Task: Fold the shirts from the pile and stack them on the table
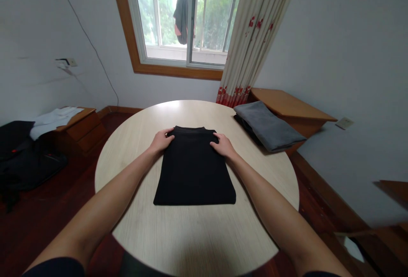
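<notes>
A black shirt, folded into a neat rectangle, lies flat on the round pale wooden table. What looks like its collar is at the far edge. At the far left corner, my left hand grips the cloth between thumb and fingers. My right hand has the far right corner in a similar hold, its thumb on top of the fabric. Some fingertips of both hands are hidden at the cloth's edge.
Folded grey cloth lies on the table's right side, with black fabric under it. Behind it stands a wooden cabinet. A low drawer unit and a black bag are at left. A curtain hangs beside the window.
</notes>
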A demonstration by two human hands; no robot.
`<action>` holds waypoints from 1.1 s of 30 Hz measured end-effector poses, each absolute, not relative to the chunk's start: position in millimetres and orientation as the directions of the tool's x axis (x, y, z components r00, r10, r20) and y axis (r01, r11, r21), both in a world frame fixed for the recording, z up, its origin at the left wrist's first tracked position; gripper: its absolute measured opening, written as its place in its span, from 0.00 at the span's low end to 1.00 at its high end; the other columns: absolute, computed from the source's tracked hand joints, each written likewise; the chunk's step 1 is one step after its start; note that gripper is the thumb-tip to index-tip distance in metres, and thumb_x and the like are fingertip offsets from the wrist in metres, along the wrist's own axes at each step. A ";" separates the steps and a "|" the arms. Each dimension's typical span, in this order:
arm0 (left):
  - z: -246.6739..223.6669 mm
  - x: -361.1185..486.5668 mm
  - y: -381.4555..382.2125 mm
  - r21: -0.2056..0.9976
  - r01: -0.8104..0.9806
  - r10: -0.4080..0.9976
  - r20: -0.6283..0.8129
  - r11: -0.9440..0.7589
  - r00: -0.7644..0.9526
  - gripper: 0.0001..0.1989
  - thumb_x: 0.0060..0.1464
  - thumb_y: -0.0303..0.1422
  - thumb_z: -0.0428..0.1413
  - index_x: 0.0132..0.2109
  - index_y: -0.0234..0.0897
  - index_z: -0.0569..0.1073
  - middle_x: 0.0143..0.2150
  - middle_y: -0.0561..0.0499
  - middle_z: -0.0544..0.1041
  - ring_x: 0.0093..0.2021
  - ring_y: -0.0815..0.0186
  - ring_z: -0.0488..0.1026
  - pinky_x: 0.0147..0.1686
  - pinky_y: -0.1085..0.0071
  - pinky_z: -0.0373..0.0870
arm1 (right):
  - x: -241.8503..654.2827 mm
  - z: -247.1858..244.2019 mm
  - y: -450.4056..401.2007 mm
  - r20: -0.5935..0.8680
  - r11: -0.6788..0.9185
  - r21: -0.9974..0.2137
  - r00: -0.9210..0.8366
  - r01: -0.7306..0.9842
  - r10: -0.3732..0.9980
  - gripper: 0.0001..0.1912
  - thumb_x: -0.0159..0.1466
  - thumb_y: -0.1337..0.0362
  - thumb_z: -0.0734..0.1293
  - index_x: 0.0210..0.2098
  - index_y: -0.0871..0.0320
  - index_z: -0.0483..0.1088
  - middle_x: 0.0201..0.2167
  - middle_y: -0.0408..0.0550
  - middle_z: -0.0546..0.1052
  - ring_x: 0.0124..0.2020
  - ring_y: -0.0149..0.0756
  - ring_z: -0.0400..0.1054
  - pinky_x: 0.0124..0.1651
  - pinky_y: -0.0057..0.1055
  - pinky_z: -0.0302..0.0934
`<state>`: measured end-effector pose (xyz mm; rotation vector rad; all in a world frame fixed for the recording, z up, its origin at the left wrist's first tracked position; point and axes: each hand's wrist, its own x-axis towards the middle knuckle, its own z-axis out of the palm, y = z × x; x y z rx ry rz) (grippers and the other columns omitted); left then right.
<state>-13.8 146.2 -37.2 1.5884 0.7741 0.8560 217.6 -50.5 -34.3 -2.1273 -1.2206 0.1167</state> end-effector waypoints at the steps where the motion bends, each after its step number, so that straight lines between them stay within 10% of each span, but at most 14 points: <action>1: -37.3 -12.9 145.1 0.991 0.027 0.838 0.099 -0.135 0.536 0.28 0.44 0.29 0.67 0.56 0.35 0.79 0.37 0.46 0.82 0.36 0.59 0.79 0.40 0.64 0.76 | 219.3 -35.5 -50.1 0.244 -0.325 -0.615 0.564 0.719 0.789 0.30 0.60 0.63 0.69 0.62 0.63 0.70 0.60 0.60 0.72 0.61 0.49 0.67 0.66 0.43 0.58; 17: -14.7 -14.4 137.4 0.918 -0.238 0.795 0.394 -0.317 0.461 0.19 0.45 0.32 0.65 0.47 0.34 0.82 0.52 0.42 0.80 0.52 0.56 0.76 0.54 0.61 0.73 | 216.4 -39.9 -50.6 0.436 -0.193 -0.535 0.465 0.822 0.770 0.29 0.63 0.62 0.64 0.62 0.64 0.69 0.62 0.59 0.68 0.62 0.47 0.64 0.69 0.42 0.56; 24: -42.0 -8.0 157.3 0.989 -0.146 0.891 0.098 -0.036 0.444 0.25 0.43 0.25 0.63 0.52 0.30 0.79 0.38 0.42 0.82 0.37 0.61 0.80 0.40 0.64 0.78 | 218.0 -41.3 -52.0 0.394 -0.213 -0.489 0.432 0.846 0.811 0.29 0.65 0.61 0.64 0.64 0.65 0.67 0.63 0.61 0.67 0.63 0.48 0.63 0.69 0.43 0.55; 33: -49.9 -11.2 159.7 0.995 -0.023 0.882 0.098 -0.099 0.461 0.24 0.44 0.27 0.64 0.51 0.32 0.80 0.39 0.42 0.82 0.35 0.59 0.80 0.35 0.66 0.78 | 222.5 -45.0 -52.6 0.379 -0.201 -0.482 0.409 0.853 0.830 0.28 0.66 0.59 0.64 0.64 0.63 0.67 0.63 0.60 0.67 0.64 0.46 0.62 0.69 0.42 0.54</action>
